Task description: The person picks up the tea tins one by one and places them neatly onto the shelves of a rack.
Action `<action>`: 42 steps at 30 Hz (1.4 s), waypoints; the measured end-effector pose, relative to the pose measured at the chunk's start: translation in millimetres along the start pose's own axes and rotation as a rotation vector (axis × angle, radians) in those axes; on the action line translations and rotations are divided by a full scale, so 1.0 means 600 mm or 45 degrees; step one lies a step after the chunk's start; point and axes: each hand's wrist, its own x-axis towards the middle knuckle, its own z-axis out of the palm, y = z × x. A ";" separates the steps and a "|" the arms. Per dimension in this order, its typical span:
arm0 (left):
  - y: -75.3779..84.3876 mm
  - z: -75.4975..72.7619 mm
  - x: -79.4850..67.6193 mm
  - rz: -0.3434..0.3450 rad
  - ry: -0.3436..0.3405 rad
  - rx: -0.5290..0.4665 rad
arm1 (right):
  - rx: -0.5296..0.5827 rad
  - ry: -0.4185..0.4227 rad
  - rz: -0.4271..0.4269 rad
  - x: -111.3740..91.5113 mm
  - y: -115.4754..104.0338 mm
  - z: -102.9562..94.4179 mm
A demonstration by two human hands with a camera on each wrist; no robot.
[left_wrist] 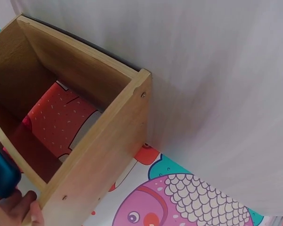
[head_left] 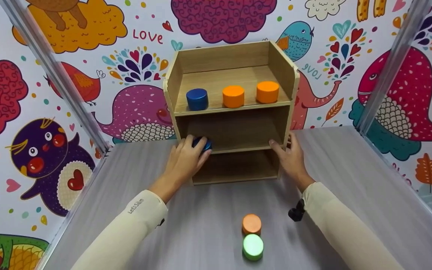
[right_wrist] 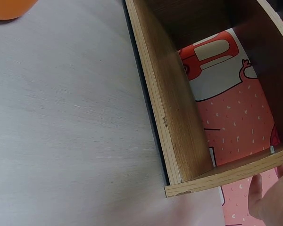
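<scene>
A small wooden shelf unit (head_left: 225, 77) with three levels stands on the table. At the left end of its middle level my left hand (head_left: 184, 157) holds a dark blue cylinder (head_left: 206, 144), mostly covered by the fingers. In the left wrist view that blue cylinder (left_wrist: 4, 173) shows beside the fingers, near the left side panel (left_wrist: 101, 150). My right hand (head_left: 292, 160) grips the right side panel, thumb at its front inner edge and fingers on the outside. On the top level sit a blue cylinder (head_left: 197, 99) and two orange cylinders (head_left: 233, 96) (head_left: 267, 92).
Nearer on the grey table (head_left: 204, 225) stand a light orange cylinder (head_left: 251, 224) and a light green cylinder (head_left: 253, 246), close together. A wall with cartoon prints (head_left: 141, 108) rises behind the shelf. Metal posts (head_left: 56, 71) stand at both back corners.
</scene>
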 end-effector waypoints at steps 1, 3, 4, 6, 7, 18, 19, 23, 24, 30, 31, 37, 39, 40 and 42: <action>0.000 0.001 0.000 -0.004 0.003 0.010 | -0.001 0.001 0.003 0.000 0.000 0.000; 0.001 0.004 0.000 -0.014 0.007 0.038 | -0.013 0.004 0.002 0.000 0.000 0.000; 0.001 0.005 0.000 -0.020 0.010 0.048 | -0.020 0.003 -0.002 0.000 0.000 0.000; 0.001 0.006 -0.001 -0.036 0.013 0.069 | -0.035 0.005 -0.015 0.000 0.000 0.000; 0.002 0.007 -0.001 -0.042 0.015 0.076 | -0.042 0.008 -0.021 0.000 0.000 0.000; 0.010 0.017 0.004 -0.086 0.079 0.163 | -0.061 -0.002 0.019 0.000 -0.004 0.000; 0.011 0.018 0.004 -0.090 0.086 0.175 | -0.060 0.001 0.019 0.001 -0.003 0.000; 0.014 0.019 0.004 -0.101 0.098 0.193 | -0.054 0.004 0.019 0.002 -0.001 0.001; 0.014 0.020 0.004 -0.103 0.099 0.194 | -0.052 0.005 0.016 0.002 0.000 0.001; 0.016 0.020 0.004 -0.114 0.103 0.186 | -0.047 0.016 -0.008 0.001 0.000 0.000; 0.016 0.020 0.004 -0.112 0.108 0.188 | -0.047 0.018 -0.009 0.001 -0.001 0.000; 0.017 0.020 0.004 -0.098 0.129 0.209 | -0.057 0.030 -0.060 0.001 0.000 0.001; 0.017 0.020 0.004 -0.102 0.122 0.199 | -0.063 0.038 -0.066 0.002 0.001 0.001; 0.017 0.019 0.004 -0.105 0.120 0.190 | -0.068 0.039 -0.067 0.003 0.002 0.002; 0.018 0.017 0.003 -0.111 0.121 0.170 | -0.064 0.036 -0.070 0.003 0.003 0.002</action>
